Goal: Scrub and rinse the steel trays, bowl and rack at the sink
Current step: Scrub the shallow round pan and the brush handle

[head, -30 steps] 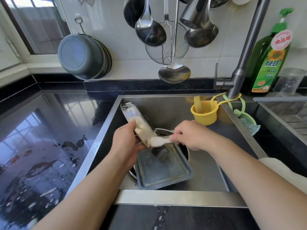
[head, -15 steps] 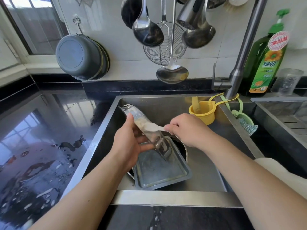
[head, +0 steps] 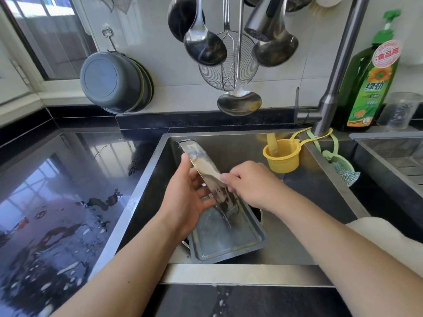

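Fingers of our left hand [head: 187, 200] curl behind the upright tray [head: 206, 170]; our right hand [head: 249, 184] pinches a cloth against its face.

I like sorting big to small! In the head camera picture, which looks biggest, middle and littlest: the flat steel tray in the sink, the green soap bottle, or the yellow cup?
1. Flat steel tray, though it lies nearest the camera, which helps.
2. Green soap bottle.
3. Yellow cup, clearly the littlest.
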`<state>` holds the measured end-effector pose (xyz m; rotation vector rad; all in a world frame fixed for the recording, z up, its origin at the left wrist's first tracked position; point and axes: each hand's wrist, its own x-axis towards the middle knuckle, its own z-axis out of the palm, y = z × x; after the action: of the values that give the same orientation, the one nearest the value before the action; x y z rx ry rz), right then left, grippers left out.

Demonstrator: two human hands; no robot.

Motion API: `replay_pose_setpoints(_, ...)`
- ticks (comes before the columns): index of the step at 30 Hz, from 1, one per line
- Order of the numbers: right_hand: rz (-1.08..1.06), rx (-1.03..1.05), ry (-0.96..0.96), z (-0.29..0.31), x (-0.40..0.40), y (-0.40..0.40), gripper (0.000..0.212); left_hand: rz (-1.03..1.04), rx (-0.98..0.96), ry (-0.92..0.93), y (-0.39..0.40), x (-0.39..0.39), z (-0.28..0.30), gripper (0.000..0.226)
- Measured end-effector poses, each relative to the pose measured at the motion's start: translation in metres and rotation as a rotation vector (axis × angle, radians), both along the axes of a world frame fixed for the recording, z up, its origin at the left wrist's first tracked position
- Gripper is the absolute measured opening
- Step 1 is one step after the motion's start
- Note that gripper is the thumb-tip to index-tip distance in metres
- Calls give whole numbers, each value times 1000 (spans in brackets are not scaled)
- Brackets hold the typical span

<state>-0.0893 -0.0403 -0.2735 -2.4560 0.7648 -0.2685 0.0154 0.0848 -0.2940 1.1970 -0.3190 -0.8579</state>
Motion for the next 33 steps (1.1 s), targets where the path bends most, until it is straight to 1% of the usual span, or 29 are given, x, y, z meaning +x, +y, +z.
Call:
replay_pose_setpoints(1, 0, 29, 7, 0, 0, 0, 45, 6, -16, 25, 0, 1, 0, 78)
replay_pose_setpoints(2, 2, 75, 57, -1, -4, -2, 45, 23, -42, 46, 1, 4, 0, 75)
replay_pose_setpoints(4, 7, 133, 264, -6, -17, -12, 42, 89, -113, 83, 5, 11, 1, 54)
replay_pose_setpoints(6, 16, 48, 480, -8, -27, -21, 38, 111, -215, 126, 6, 16, 3, 29)
replay_pose_setpoints(7, 27, -10, 523, -8, -28, -23, 38, 97, -226, 105, 6, 16, 3, 23)
replay_pose_setpoints(8, 36, -44, 502, -8, -27, -23, 38, 74, -174, 44, 5, 14, 1, 22)
replay_pose_setpoints(11, 48, -64, 330, -6, -18, -16, 40, 24, 137, -213, -1, 3, -7, 28)
replay_pose_setpoints(12, 52, -90, 283, -8, -15, -14, 43, 20, 203, -267, -3, 2, -10, 29)
replay_pose_setpoints(14, 40, -150, 198, -12, -10, -15, 46, 45, 237, -289, -3, 5, -10, 29)
replay_pose_setpoints(17, -13, -170, 5, -11, -5, -17, 48, 74, 180, -224, -2, 8, -6, 34)
replay_pose_setpoints(18, -13, -170, -27, -9, -4, -16, 47, 85, 154, -191, -2, 7, -5, 35)
replay_pose_setpoints(19, 1, -156, -17, -7, -3, -15, 46, 99, 127, -150, -2, 7, -5, 33)
replay_pose_setpoints(22, 70, -108, 126, -11, -6, -13, 42, 193, 27, -8, -1, 12, -4, 28)
replay_pose_setpoints(25, 81, -66, 222, -10, -13, -16, 42, 260, -46, 103, 0, 16, -5, 27)
replay_pose_setpoints(27, 72, -40, 264, -6, -15, -19, 39, 267, -85, 135, 0, 16, -4, 26)
replay_pose_setpoints(31, 69, -80, 407, -5, -21, -25, 38, 254, -137, 141, 1, 17, -4, 18)
replay_pose_setpoints(32, 63, -84, 399, -5, -22, -26, 38, 251, -142, 148, 0, 18, -4, 17)
replay_pose_setpoints(33, 58, -77, 352, -5, -22, -27, 38, 242, -145, 158, 0, 18, -4, 17)
